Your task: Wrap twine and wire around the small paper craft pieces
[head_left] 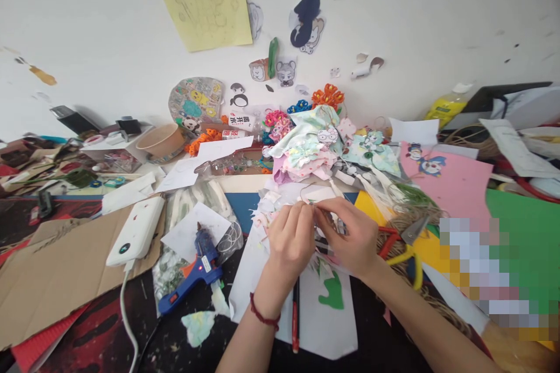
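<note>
My left hand (292,236), with a dark red bracelet at the wrist, is closed, its fingers curled. My right hand (350,230) meets it at the fingertips, thumb and index finger pinched together. What lies between the fingertips is too small and hidden to name. Both hands are over a white paper sheet (336,332). Under and behind them are patterned scraps, partly covered by the fingers. A green cut piece (332,291) lies below my right hand, and a red and black pen (296,317) lies below my left.
A blue glue gun (203,268) and a white power bank (136,230) with a cable are at the left, near cardboard (65,268). Scissors (405,250) with red and yellow handles lie right of my right hand. Fabric pieces (306,145) are piled behind.
</note>
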{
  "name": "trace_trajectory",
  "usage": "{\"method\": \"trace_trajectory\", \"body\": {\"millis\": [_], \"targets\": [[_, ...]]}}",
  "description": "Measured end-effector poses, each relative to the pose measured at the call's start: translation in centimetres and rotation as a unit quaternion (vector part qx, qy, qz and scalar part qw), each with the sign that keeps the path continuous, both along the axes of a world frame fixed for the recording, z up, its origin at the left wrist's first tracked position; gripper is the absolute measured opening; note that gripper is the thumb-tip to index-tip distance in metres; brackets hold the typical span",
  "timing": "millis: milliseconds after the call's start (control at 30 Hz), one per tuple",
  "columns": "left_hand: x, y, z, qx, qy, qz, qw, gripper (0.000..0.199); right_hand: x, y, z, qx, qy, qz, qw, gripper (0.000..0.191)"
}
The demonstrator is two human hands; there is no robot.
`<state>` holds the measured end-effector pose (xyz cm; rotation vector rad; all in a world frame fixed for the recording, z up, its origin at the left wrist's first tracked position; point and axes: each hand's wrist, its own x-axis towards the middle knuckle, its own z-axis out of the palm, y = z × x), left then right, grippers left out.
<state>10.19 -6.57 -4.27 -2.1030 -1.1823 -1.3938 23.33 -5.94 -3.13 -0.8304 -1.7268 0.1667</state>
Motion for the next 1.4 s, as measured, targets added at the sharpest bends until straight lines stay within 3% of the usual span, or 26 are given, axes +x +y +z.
{"method": "trace_trajectory", "body": {"millis": [200,533,967,1233,1400], "targets": [[0.2,0.1,-0.1,-0.003,0.005,0.003,1.0,0.018,-0.1,-0.1,0.0,0.019,-0.012,-0.015,1.0,0.014],[0.4,0.4,-0.5,-0.008,-0.028,-0.008,1.0,0.019,-0.3,-0.4,0.0,-0.025,0.008,-0.016,1.0,0.012],[0.3,0.2,0.3,0.006,-0.134,-0.042,0.99,0.013,-0.1,0.0,0.1,-0.105,0.065,0.017,0.992,0.003],[0.2,0.2,0.6,0.02,-0.122,-0.066,0.99,0.018,0.2,0.1,0.1,-0.149,0.106,0.043,0.982,0.005],[0.3,0.3,0.6,0.011,-0.124,-0.063,0.99,0.016,0.2,0.0,0.4,-0.139,0.109,0.054,0.983,0.007]]}}
